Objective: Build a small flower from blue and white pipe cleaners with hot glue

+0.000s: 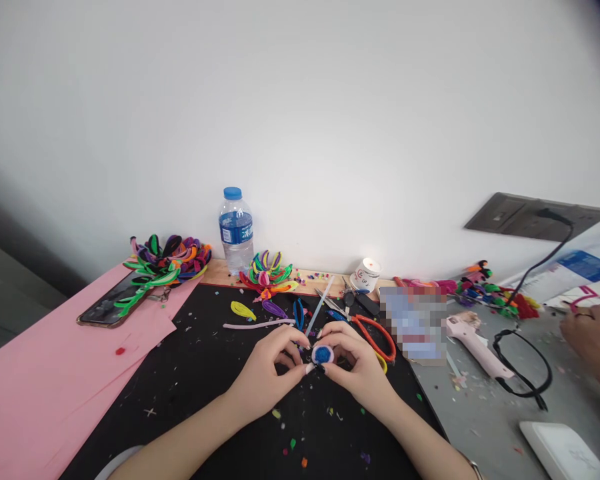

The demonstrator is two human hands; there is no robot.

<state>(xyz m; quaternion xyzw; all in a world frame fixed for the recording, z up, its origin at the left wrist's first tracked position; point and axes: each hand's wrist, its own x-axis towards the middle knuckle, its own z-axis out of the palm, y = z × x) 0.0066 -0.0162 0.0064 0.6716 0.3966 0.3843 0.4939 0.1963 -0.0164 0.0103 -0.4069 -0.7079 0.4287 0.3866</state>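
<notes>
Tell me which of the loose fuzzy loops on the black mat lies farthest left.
The yellow loop, just beyond the straight lilac stem; the purple loop and blue loop both lie to its right.

Wall (300,120): plain white, beyond right hand (357,360) | socket panel (520,217): dark grey, on wall, up and right of that hand | tabletop (490,427): grey, right of it | wooden strip (215,275): pale, along wall's foot, beyond it | light: soft, dimmer far left of it
</notes>
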